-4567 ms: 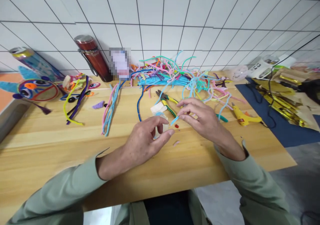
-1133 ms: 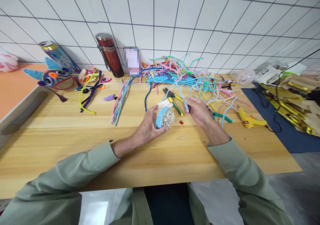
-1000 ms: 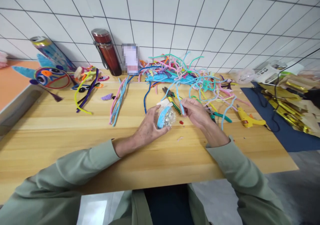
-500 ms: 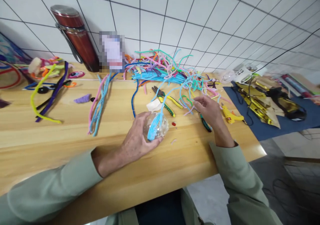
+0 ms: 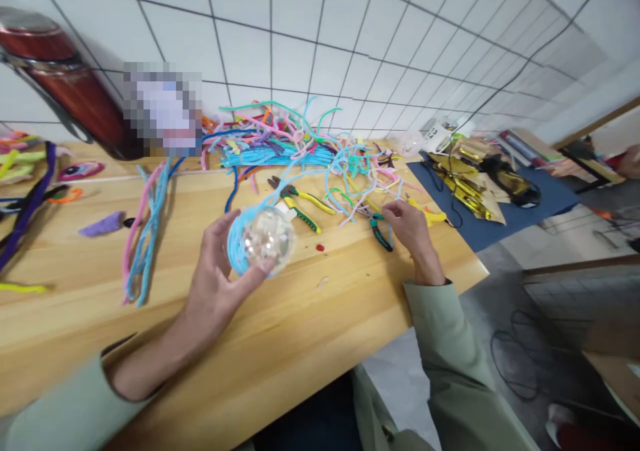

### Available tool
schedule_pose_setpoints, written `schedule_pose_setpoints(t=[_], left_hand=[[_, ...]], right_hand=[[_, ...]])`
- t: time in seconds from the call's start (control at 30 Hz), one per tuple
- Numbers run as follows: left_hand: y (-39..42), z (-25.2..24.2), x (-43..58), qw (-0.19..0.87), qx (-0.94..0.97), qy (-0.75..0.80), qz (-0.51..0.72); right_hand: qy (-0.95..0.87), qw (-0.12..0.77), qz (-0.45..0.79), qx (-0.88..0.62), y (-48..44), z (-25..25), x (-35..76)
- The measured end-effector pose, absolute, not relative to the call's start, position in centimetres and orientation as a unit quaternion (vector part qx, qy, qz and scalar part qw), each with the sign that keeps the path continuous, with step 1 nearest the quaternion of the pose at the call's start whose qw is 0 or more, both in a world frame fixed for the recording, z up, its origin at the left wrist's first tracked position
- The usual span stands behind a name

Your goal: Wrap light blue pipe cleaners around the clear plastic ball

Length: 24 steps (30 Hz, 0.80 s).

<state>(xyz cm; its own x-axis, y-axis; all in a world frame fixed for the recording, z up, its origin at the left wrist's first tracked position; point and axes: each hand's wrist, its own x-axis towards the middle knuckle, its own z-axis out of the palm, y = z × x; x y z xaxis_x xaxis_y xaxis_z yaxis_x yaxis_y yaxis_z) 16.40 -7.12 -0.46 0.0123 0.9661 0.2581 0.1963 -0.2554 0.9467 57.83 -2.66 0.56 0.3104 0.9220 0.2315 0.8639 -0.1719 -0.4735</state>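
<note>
My left hand (image 5: 215,284) is closed round a clear plastic ball (image 5: 265,237) with glittery bits inside. A light blue pipe cleaner (image 5: 235,244) runs round the ball's edge and trails up toward the pile. My right hand (image 5: 407,227) rests further right on the wooden table (image 5: 280,344), fingers curled on the dark green handles of a pair of cutters (image 5: 380,234). A yellow hot-glue gun (image 5: 425,212) lies just behind that hand.
A tangled pile of coloured pipe cleaners (image 5: 300,151) lies at the back by the tiled wall. Yellow-handled pliers (image 5: 300,204) lie between the hands. A red flask (image 5: 65,84) stands back left. Gold foil (image 5: 470,184) sits on a blue mat at right.
My right hand let go of the blue pipe cleaner and moved right onto the green-handled cutters. My left hand lifted and turned the ball. The view swung right.
</note>
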Motion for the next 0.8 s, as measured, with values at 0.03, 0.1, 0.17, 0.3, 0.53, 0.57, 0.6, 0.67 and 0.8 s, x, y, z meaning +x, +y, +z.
schedule_pose_setpoints(t=[0.03, 0.1, 0.17, 0.3, 0.53, 0.57, 0.6, 0.67, 0.8], left_hand=[[-7.8, -0.5, 16.5, 0.380, 0.622, 0.477, 0.491], [-8.6, -1.2, 16.7, 0.378, 0.649, 0.476, 0.458], [-8.7, -2.3, 16.9, 0.361, 0.662, 0.478, 0.452], [-8.1, -4.0, 17.2, 0.332, 0.673, 0.483, 0.451], [-8.0, -4.4, 17.1, 0.338, 0.669, 0.493, 0.441], [-8.0, -4.3, 17.1, 0.340, 0.669, 0.494, 0.440], [-8.0, -4.3, 17.1, 0.340, 0.669, 0.494, 0.439], [-7.8, -4.3, 17.1, 0.337, 0.673, 0.492, 0.438], [-7.3, -4.5, 17.0, 0.330, 0.681, 0.490, 0.432]], right_hand=[[-0.590, 0.258, 0.050, -0.764, -2.9, 0.4, 57.7], [-0.600, 0.234, 0.043, -0.764, -3.4, 0.0, 57.4], [-0.610, 0.211, 0.039, -0.763, -4.1, -0.7, 57.3], [-0.608, 0.172, 0.004, -0.775, -5.1, -1.5, 58.8], [-0.546, 0.109, -0.080, -0.827, -3.7, -0.1, 66.6], [-0.541, 0.092, -0.081, -0.832, -3.5, 0.1, 67.6], [-0.540, 0.075, -0.078, -0.834, -3.4, 0.2, 68.5], [-0.548, 0.045, -0.069, -0.832, -3.3, 0.4, 69.8], [-0.582, 0.021, -0.041, -0.812, -3.3, 0.5, 71.4]])
